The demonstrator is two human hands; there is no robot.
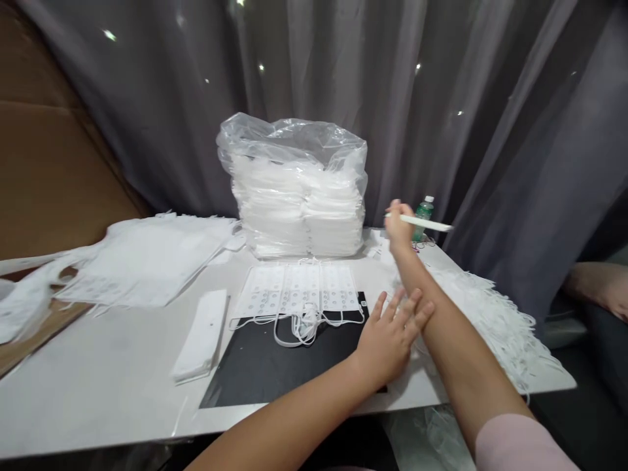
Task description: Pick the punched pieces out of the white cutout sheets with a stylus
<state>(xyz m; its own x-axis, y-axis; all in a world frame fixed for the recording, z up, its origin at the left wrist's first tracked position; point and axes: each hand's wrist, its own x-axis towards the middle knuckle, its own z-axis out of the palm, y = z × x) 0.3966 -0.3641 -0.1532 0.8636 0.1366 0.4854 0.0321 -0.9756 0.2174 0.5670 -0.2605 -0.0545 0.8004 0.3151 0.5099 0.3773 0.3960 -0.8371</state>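
My right hand (400,226) is closed around a slim white pen (426,224), raised near the far right of the table. Below it, my left hand (392,333) lies palm down with its fingers spread, at the right edge of a black board (275,369); what is under the palm is hidden. Across the board's upper part lie flat white face masks (294,288) with rows of small grey round marks. A bundle of white cords (307,324) sits at their lower edge. Left of the board is a narrow white stack of folded strips (201,337).
A clear plastic bag (299,190) full of stacked white masks stands at the back. White sheets (147,255) pile up on the left, beside brown cardboard (49,144). A heap of white looped strips (495,320) and a green bottle (422,216) are on the right. Another person's arm (598,288) shows far right.
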